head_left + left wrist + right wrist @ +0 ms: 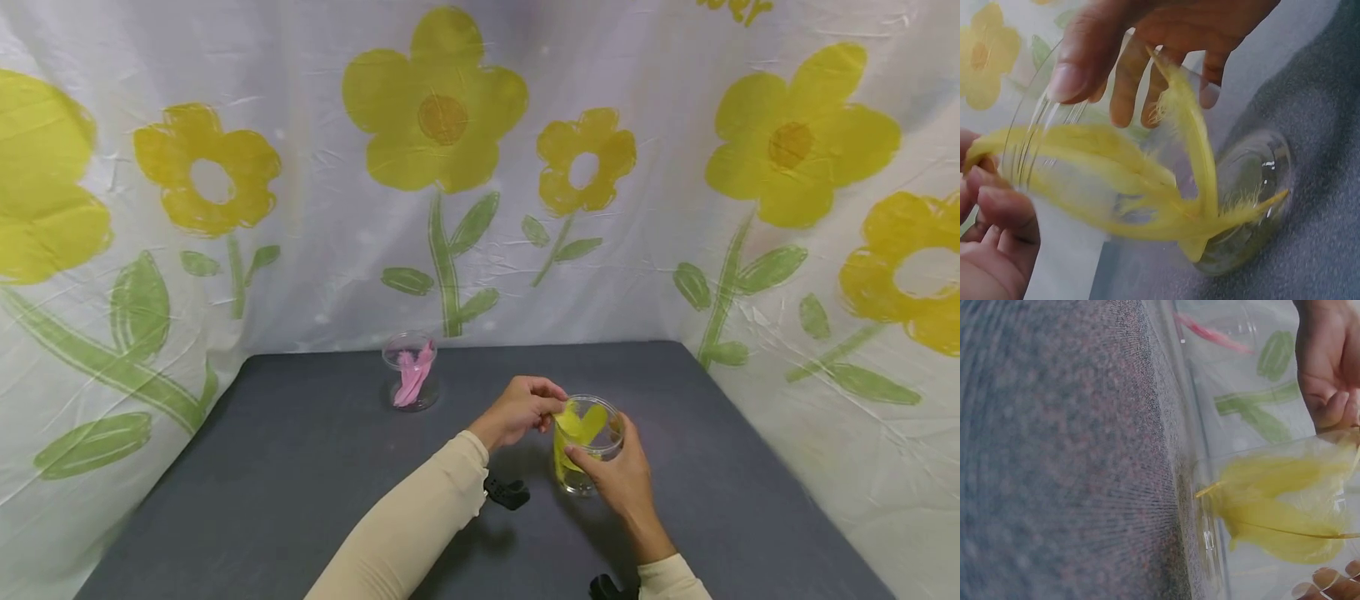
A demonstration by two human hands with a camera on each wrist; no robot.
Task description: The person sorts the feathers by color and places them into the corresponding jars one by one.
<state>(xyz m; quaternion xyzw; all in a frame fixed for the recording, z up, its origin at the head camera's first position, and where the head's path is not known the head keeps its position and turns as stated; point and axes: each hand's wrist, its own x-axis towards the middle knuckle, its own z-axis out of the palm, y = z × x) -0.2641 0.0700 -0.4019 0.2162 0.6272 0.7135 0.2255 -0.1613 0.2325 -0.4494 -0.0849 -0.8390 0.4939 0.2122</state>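
A clear plastic jar [581, 482] stands on the dark table with several yellow feathers [1194, 144] inside. Around its upper part my right hand [624, 475] holds the jar, thumb on the near side and fingers behind. At the left side of the rim, my left hand [522, 408] pinches the tip of a yellow feather [997, 142] that sticks out of the mouth. In the right wrist view, yellow feathers [1285, 540] show through the jar wall, and the left hand [1335, 369] is above them.
A second clear jar [414, 406] with pink feathers [412, 375] stands near the back of the dark table [300, 483]. A white curtain [315, 250] printed with yellow flowers encloses the back and sides. Black pieces [510, 493] show by both wrists.
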